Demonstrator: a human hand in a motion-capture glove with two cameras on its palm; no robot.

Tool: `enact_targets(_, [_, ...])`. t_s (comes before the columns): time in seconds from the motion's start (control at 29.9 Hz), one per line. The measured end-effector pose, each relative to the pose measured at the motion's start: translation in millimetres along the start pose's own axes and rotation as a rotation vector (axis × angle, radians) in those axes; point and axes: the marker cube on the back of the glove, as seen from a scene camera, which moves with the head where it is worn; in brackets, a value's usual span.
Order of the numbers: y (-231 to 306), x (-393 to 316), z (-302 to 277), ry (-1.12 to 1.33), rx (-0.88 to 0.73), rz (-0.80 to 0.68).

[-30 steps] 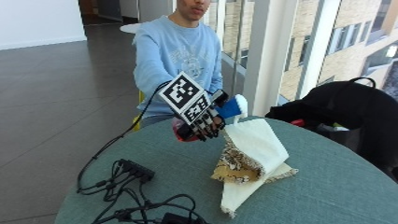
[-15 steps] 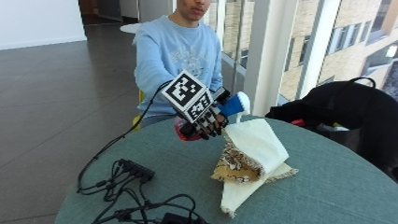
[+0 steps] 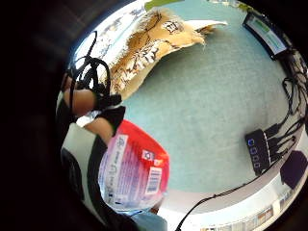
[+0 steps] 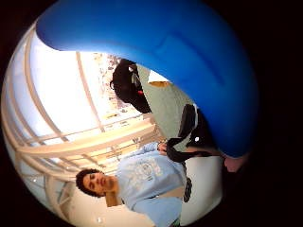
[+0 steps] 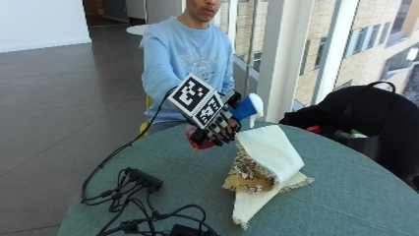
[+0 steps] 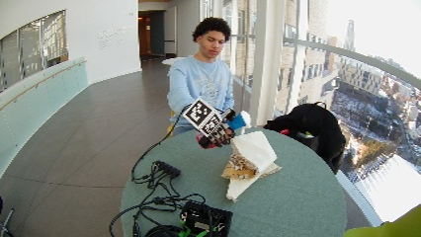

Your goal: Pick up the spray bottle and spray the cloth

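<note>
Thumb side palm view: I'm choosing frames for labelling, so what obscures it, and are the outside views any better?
Thumb side palm view: the spray bottle fills it, windows glare. Outside view: bottle and cloth clear. Wide outside view: right side washed out.

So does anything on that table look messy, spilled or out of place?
Only the cloth: it lies crumpled and folded over itself on the table, with a frayed edge, not spread flat. The gloved right hand holds the spray bottle off the table beside it. No spill shows.
</note>
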Motion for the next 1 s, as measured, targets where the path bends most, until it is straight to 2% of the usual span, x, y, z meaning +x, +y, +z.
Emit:
enact_targets(0.77, [0.2,-1.6,8.9,-0.045,0.025,-0.062])
enact_targets(0.87, [4.4,-12.9,8.8,-0.068,0.042,-0.111])
enact_targets(1.0, [16.0,-52.1,15.5,-0.127,0.096,-0.271])
